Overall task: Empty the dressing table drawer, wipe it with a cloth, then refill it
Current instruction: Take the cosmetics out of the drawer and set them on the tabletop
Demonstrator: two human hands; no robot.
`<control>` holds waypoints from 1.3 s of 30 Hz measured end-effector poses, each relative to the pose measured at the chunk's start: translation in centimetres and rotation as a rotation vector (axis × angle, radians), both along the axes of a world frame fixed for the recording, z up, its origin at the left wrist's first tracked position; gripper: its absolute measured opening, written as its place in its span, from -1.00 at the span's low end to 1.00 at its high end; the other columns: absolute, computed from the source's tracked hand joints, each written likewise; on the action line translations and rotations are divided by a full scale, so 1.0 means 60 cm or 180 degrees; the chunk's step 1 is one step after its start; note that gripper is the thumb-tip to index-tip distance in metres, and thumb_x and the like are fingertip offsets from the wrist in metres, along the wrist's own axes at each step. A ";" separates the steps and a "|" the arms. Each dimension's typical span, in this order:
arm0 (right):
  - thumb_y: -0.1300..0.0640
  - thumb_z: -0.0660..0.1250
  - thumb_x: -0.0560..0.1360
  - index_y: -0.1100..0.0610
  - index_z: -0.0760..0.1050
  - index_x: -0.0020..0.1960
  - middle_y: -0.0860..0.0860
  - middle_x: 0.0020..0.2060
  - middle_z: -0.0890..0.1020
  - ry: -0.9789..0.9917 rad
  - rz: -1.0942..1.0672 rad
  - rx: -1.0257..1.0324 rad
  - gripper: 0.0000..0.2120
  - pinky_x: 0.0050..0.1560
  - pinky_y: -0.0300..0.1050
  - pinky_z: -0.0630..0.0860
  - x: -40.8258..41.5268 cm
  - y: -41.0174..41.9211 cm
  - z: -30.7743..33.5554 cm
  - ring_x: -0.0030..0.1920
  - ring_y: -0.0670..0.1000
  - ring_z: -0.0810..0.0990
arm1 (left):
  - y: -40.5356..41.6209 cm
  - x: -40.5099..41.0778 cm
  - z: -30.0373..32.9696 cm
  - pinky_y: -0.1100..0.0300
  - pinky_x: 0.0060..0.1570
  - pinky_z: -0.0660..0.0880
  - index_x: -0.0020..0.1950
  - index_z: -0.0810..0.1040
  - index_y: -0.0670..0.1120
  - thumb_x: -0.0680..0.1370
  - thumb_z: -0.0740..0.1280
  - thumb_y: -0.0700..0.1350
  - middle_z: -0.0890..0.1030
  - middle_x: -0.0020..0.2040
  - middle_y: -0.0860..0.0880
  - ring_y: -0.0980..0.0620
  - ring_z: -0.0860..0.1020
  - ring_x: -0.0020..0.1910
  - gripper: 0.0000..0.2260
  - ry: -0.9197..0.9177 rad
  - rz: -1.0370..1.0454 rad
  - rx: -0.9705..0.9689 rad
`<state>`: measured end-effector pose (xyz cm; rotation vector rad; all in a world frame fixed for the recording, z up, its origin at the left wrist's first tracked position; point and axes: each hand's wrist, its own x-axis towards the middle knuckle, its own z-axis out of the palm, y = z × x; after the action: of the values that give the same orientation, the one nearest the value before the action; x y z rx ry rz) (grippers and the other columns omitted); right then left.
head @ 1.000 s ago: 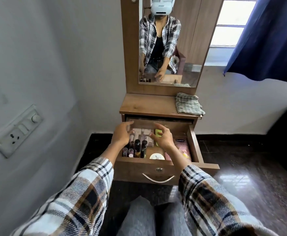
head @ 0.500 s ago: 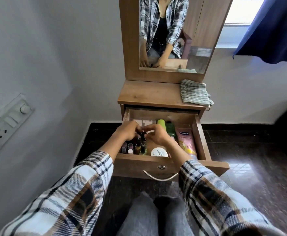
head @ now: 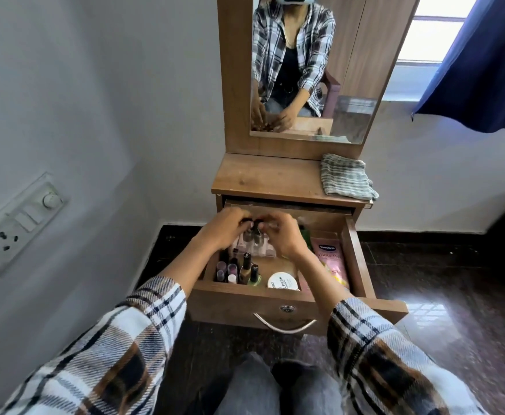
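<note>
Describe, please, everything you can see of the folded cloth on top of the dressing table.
The cloth is a soft woven fabric, checked in muted green-grey and off-white. It lies folded into a rough rectangle on the right end of the dressing table top, just below the mirror frame, with its near right corner drooping slightly past the table's edge. Neither hand touches it, and nothing rests on it.

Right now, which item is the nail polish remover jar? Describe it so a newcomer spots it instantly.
Start at the open drawer below the dressing table top. Along its front wall, right of the upright nail polish bottles, lies the jar. It is the only round, flat white lid there, printed with black "POLISH" lettering; its neighbours are slim bottles and a pink Vaseline tube.
</note>
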<state>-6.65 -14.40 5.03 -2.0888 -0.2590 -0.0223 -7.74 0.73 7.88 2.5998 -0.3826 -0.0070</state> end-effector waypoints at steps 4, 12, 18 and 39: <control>0.28 0.30 0.53 0.21 0.58 0.08 0.08 -0.03 0.66 -0.0364 -0.0244 0.0538 -0.84 0.08 -0.04 0.57 0.030 0.019 0.075 -0.03 -0.04 0.59 | 0.009 0.039 0.050 0.05 0.12 0.47 0.18 0.54 -0.22 0.58 0.23 -0.19 0.60 0.11 -0.18 -0.11 0.56 0.11 -0.78 -0.0560 0.0167 -0.0759; 0.30 0.29 0.53 0.25 0.60 0.08 0.06 -0.04 0.65 -0.0591 -0.0442 0.1235 -0.83 0.09 0.07 0.58 0.142 0.085 0.158 -0.02 -0.01 0.59 | 0.025 0.160 0.118 0.02 0.10 0.53 0.12 0.57 -0.22 0.51 0.37 -0.13 0.62 0.06 -0.16 -0.04 0.57 0.03 -0.76 -0.0919 0.1201 -0.2160; 0.48 0.26 0.44 0.20 0.55 0.19 0.16 0.13 0.60 -0.0361 -0.0498 0.1189 -0.61 0.12 0.06 0.58 0.246 0.114 0.112 0.14 0.12 0.59 | 0.047 0.249 0.076 -0.08 0.08 0.55 0.12 0.58 -0.23 0.42 0.45 -0.25 0.63 0.04 -0.17 -0.09 0.60 0.03 -0.72 -0.0681 0.1456 -0.2617; 0.43 0.32 0.45 0.16 0.53 0.16 0.02 0.00 0.60 -0.0684 -0.0420 0.0844 -0.66 0.10 -0.25 0.52 0.372 0.149 0.040 -0.02 -0.08 0.56 | 0.055 0.367 -0.006 0.56 -0.08 0.37 0.22 0.54 -0.20 0.49 0.34 -0.33 0.58 0.17 -0.12 0.06 0.52 0.11 -0.70 -0.1255 0.1914 -0.2396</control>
<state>15.68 -5.45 7.42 -1.8361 -0.2336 -0.3441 14.28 4.01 7.52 1.8546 0.2472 0.7172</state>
